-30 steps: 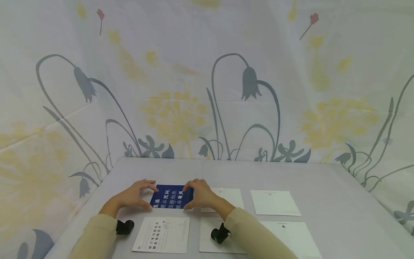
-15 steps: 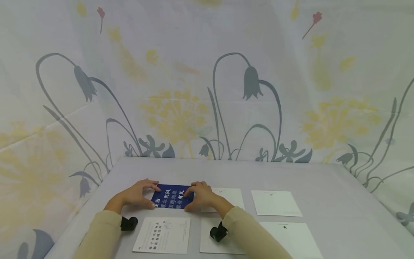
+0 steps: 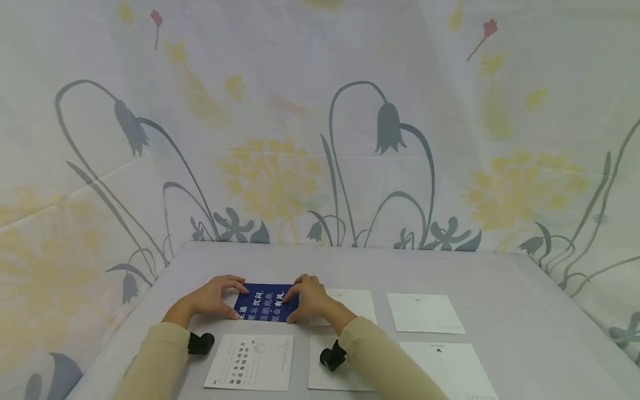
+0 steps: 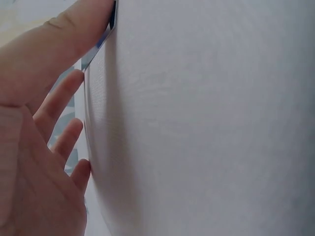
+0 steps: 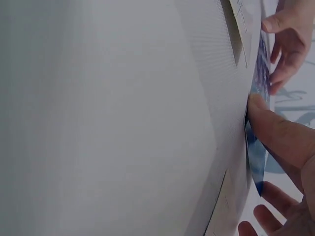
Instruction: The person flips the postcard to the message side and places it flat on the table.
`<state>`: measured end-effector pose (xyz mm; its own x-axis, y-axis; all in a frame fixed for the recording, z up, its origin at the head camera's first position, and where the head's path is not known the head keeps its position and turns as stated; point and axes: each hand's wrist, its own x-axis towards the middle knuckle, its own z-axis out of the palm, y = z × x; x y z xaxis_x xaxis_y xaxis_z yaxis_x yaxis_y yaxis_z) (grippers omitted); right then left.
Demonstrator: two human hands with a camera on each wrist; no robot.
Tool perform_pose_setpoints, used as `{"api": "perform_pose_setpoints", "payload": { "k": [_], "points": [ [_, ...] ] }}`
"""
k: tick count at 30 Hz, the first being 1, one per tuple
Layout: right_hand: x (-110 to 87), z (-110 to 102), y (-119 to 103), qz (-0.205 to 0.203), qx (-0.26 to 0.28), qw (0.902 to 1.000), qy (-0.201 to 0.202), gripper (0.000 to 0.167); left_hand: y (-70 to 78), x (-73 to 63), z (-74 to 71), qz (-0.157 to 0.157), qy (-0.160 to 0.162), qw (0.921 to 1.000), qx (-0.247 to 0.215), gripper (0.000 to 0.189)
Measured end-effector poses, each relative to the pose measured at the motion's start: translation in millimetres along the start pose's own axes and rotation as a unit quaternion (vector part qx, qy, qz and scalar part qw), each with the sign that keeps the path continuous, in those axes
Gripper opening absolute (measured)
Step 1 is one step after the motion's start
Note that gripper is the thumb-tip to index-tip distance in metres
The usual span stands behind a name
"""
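Observation:
A dark blue postcard [image 3: 260, 304] with white characters lies at the back left in the head view. My left hand [image 3: 214, 297] holds its left end, with the thumb at the near corner and the index finger at the far one. At the right end, my right hand [image 3: 307, 299] grips the postcard between thumb and fingers. The right wrist view shows my right thumb [image 5: 280, 130] on the near edge of the blue postcard [image 5: 255, 152], its corner by the fingertips. Only a sliver of the postcard [image 4: 101, 44] shows beside my left thumb [image 4: 64, 39] in the left wrist view.
A white postcard [image 3: 250, 362] with dark characters lies in front of the blue one. More pale postcards lie to the right: one partly behind my right hand [image 3: 357, 305], another at the back right [image 3: 425, 314], and others in front [image 3: 320, 378]. A flowered cloth [image 3: 300, 111] hangs behind the table.
Both hands stay at the ends of the blue postcard. My left wrist has moved slightly right since a second ago; the postcard has hardly shifted, and the other postcards stay put.

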<state>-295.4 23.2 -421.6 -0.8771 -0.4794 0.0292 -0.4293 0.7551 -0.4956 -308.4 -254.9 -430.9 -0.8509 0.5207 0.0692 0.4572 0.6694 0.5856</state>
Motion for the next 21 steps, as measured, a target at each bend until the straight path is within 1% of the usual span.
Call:
{"api": "perform_pose_setpoints", "payload": {
  "k": [4, 8, 11, 14, 15, 17, 21],
  "points": [
    [1.5, 0, 2, 0.003, 0.007, 0.9997, 0.025, 0.030, 0.2, 0.2, 0.8, 0.005, 0.001, 1.0000, -0.003, 0.051],
    [1.2, -1, 3, -0.001, 0.054, 0.9980, 0.034, 0.029, 1.4, -0.1, 0.6, 0.004, 0.008, 0.9999, -0.010, 0.051],
    [0.7, -2, 3, -0.006, 0.087, 0.9956, 0.033, 0.033, 2.6, -0.5, 0.4, -0.004, 0.014, 0.9998, -0.012, 0.051],
    [0.8, -1, 3, -0.011, 0.101, 0.9941, 0.039, 0.038, 3.7, -2.1, 0.1, -0.021, 0.025, 0.9993, -0.019, 0.051],
    [0.8, -1, 2, -0.011, 0.105, 0.9936, 0.042, 0.040, 4.3, -3.0, 0.0, -0.027, 0.030, 0.9989, -0.025, 0.051],
    [0.8, -1, 1, -0.003, 0.113, 0.9924, 0.048, 0.044, 6.0, -5.0, -0.2, -0.041, 0.038, 0.9970, -0.054, 0.051],
    [-0.5, -1, 0, 0.020, 0.137, 0.9885, 0.060, 0.053, 9.6, -9.9, 0.3, -0.068, 0.044, 0.9887, -0.126, 0.054]
  ]
}}
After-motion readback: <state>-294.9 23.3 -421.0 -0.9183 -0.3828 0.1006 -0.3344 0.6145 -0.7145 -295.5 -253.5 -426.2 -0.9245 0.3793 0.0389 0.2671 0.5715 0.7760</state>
